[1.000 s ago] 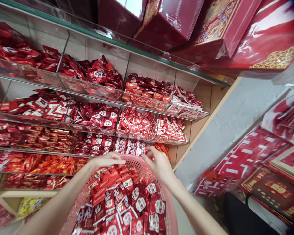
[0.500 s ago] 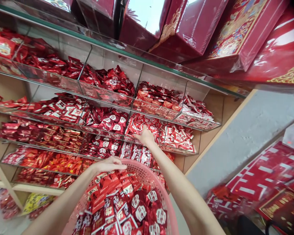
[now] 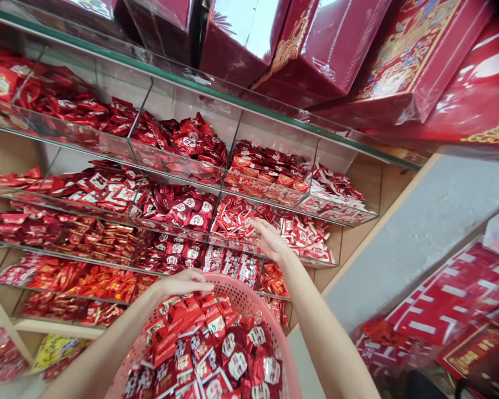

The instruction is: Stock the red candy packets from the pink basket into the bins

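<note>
A pink perforated plastic basket (image 3: 289,360), filled with small red candy packets (image 3: 203,349), is in front of me at the bottom of the view. My left hand (image 3: 185,282) lies over its far rim and grips it; the fingertips bend over the inner side. At the shelf, my right hand (image 3: 268,238) is in front of a compartment of small red-and-white packets (image 3: 230,216). Its thumb and fingers are apart, and no packet shows in them. Part of the fingers blends into the packets behind.
Glass-fronted shelf rows (image 3: 174,160) hold several kinds of red packets in divided compartments. Above, large dark-red gift boxes (image 3: 316,55) rest on a glass shelf (image 3: 216,91). A grey wall (image 3: 395,221) and red-and-white packages (image 3: 444,288) are at the right.
My right hand has drawn back from the packets, slightly right and down, and its fingers have spread. The left hand stays on the basket rim.
</note>
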{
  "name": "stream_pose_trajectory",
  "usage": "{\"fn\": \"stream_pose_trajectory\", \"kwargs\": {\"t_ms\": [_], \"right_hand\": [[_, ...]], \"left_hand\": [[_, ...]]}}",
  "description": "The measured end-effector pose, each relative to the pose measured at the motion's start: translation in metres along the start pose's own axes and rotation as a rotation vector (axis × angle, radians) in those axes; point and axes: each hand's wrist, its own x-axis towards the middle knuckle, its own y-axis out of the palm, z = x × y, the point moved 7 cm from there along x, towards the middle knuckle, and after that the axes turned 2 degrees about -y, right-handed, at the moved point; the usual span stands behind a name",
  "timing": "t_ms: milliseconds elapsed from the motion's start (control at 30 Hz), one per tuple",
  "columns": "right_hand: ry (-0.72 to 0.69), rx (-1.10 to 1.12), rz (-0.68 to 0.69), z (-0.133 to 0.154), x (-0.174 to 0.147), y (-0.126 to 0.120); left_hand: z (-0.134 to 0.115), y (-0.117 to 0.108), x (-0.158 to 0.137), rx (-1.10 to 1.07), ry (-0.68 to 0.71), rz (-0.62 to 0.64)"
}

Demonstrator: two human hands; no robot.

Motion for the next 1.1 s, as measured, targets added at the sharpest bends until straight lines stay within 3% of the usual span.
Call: {"fn": "stream_pose_trajectory", "kwargs": {"t_ms": [133,367,567,833,1100], "right_hand": [[0.008,0.361,0.262,0.000,-0.045,0.016],[0.156,0.541,0.402,-0.034,-0.107,0.045],[0.294,0.483,0.496,-0.067,-0.137,0.056],[0.162,0.364,0.502,-0.063,-0.149,0.054],[0.177,0.306,0.520,-0.059,-0.158,0.055]], "left_hand": [[0.000,0.002,0.003,-0.018,0.015,0.024],[-0.004,0.000,0.005,-0.001,0.017,0.039],[-0.009,0.002,0.003,-0.036,0.014,0.064],[-0.017,0.005,0.002,-0.044,0.007,0.065],[-0.013,0.006,0.003,-0.006,0.007,0.047]]}}
